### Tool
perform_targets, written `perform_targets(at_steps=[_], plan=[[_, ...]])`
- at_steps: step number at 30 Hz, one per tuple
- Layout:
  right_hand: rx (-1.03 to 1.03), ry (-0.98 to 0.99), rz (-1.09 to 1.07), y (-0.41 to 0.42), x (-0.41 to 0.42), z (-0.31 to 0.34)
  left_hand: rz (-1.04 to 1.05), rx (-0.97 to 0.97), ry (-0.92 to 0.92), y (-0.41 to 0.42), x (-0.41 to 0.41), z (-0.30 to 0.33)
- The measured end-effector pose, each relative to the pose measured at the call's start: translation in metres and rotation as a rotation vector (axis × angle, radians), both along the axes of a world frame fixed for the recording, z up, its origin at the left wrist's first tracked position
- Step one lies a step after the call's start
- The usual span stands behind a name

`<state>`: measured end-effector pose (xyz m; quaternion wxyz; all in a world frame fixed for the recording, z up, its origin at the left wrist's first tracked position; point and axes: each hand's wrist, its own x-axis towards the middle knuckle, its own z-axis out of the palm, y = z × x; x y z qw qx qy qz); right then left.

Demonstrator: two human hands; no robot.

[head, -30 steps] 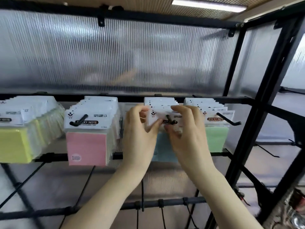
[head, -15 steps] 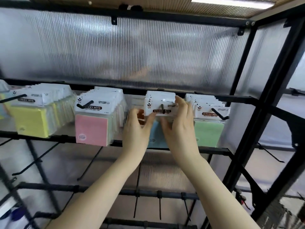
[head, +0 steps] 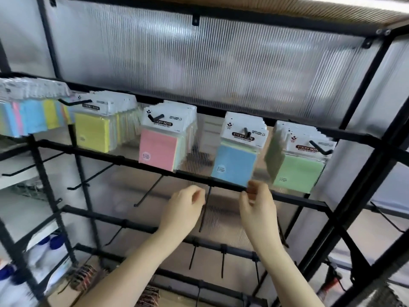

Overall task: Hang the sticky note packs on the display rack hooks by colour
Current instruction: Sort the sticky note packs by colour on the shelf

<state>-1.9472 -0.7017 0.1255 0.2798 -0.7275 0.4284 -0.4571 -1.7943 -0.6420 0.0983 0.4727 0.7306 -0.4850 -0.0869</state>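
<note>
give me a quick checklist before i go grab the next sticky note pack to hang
1. Blue pack seated on its hook: ok, the hook tip shows through the header.
2. Left hand free: ok, fingers loosely curled, holding nothing.
3. Right hand free: ok, just below the blue pack, nothing in it.
4. Front packs sorted by colour: ok, yellow, pink, blue, green each on their own hook.
5. Far-left bundle sorted: not ok, mixed colours on one hook.
6. Packs behind the front ones matching: cannot tell.
</note>
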Motion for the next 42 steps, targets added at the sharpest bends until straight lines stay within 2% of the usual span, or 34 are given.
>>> perform_targets(at_steps=[4,13,17,22,27,36,42], plan=[[0.191,0.037,0.009,0.014,0.022,-0.006,-0.018,0.041,-0.043,0.033,0.039,0.0],[-0.061,0.191,0.174,0.108,0.151,-0.007,0.042,0.217,-0.167,0.14,0.172,0.0],[-0.102,0.276,0.319,0.153,0.23,-0.006,0.07,0.348,-0.11,0.199,0.236,-0.001],[-0.108,0.36,0.503,0.202,0.327,-0.01,0.225,0.45,-0.078,0.278,0.311,-0.002],[-0.1,0.425,0.688,0.247,0.409,-0.02,0.377,0.473,-0.006,0.342,0.363,-0.01],[-0.129,0.473,0.873,0.295,0.525,-0.047,0.55,0.513,0.065,0.401,0.45,-0.059],[-0.174,0.516,0.975,0.312,0.614,-0.047,0.629,0.574,0.003,0.415,0.525,-0.061]])
